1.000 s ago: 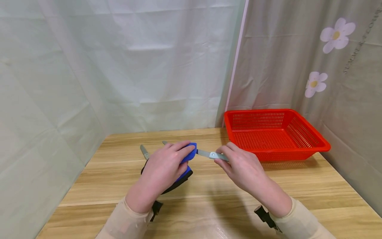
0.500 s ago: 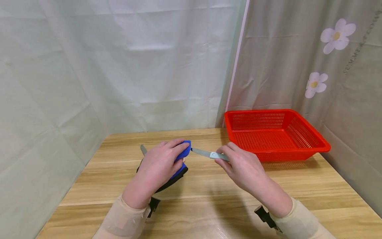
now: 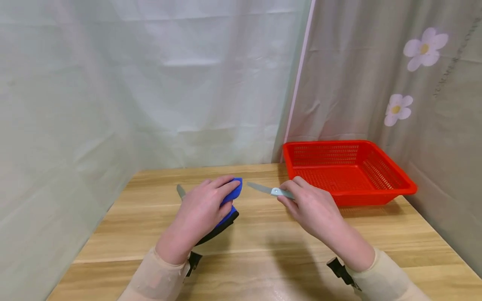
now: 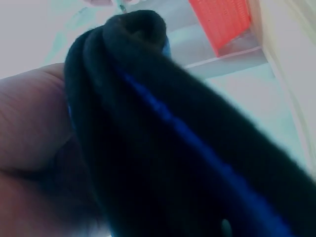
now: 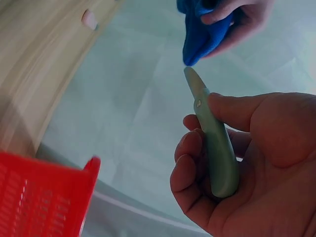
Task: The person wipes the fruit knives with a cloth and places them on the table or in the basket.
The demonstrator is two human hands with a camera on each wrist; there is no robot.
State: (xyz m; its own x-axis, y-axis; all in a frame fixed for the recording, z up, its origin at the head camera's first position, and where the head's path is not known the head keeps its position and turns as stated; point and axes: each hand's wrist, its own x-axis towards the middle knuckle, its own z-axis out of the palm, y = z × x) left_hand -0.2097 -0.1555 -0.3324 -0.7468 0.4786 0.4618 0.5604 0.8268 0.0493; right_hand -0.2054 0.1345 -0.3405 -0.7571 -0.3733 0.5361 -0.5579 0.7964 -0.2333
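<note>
In the head view, my left hand grips a folded blue cloth with black edging. That cloth's thick dark folds fill much of the left wrist view. My right hand holds a folding knife by its pale green handle, with the blade out and pointing left. A small gap separates the blade tip from the cloth. In the right wrist view, thumb and curled fingers wrap the handle. Beyond my left hand, another grey blade shows on the table; whatever it joins is hidden behind the hand.
A red plastic basket with slotted sides stands at the back right of the wooden table. Pale curtains hang behind the table and at both sides. A small pinkish object lies on the wood in the right wrist view, too small to identify.
The knife blade has come away from the cloth as my right hand shifted slightly right. My left hand moved a little left with the cloth. A second tip behind that hand is now hidden.
</note>
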